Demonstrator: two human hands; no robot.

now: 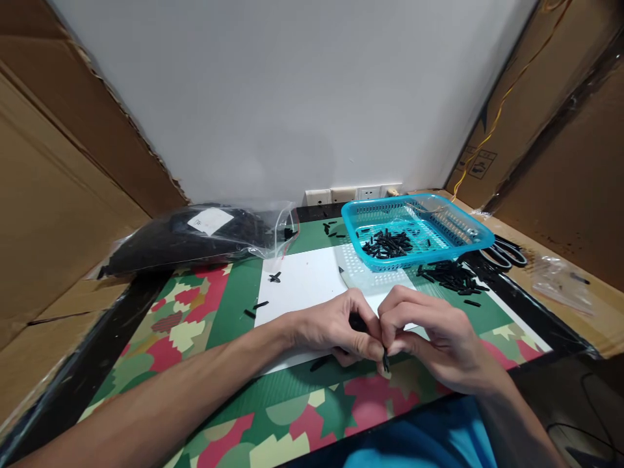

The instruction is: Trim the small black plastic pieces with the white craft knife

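Note:
My left hand point(348, 328) and my right hand point(429, 331) meet low in the middle of the view, fingers pinched together. Between the fingertips is a small black stick-like piece point(386, 361), its lower end poking out below. Both hands are closed on it. More black shows inside the curl of my left hand, too hidden to name. Under the hands lies a white sheet point(297, 279) on a patterned mat. One loose black piece point(319, 363) rests just below my left wrist.
A blue basket point(419, 261) holds many black pieces; a pile of them point(451, 278) lies in front. Scissors point(507, 253) and a small clear bag point(560, 286) are at right. A large plastic bag point(195, 237) sits at left. Cardboard walls point(63, 130) flank the table.

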